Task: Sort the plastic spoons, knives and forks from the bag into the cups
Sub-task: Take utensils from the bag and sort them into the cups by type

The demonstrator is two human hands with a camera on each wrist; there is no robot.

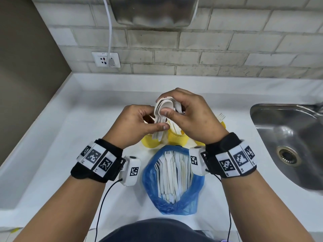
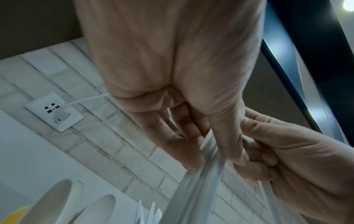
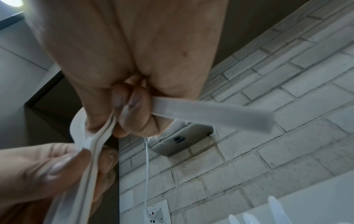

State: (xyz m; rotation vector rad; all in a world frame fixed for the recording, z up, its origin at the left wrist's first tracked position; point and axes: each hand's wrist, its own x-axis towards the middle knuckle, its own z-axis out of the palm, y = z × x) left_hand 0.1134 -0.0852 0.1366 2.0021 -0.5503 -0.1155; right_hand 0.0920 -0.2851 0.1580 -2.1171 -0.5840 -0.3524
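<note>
both hands grip spoons (image 1: 163,109) | left hand (image 1: 138,126) handles | right hand (image 1: 190,117) bowls | above cups (image 1: 176,137)

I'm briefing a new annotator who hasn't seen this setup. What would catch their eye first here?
First, the two hands meeting above the counter: the left hand and right hand both grip a stack of white spoons. Just below, nearer the person, an open blue bag lies full of white cutlery, with yellow cups standing behind it. A steel sink sits off to the right.
</note>
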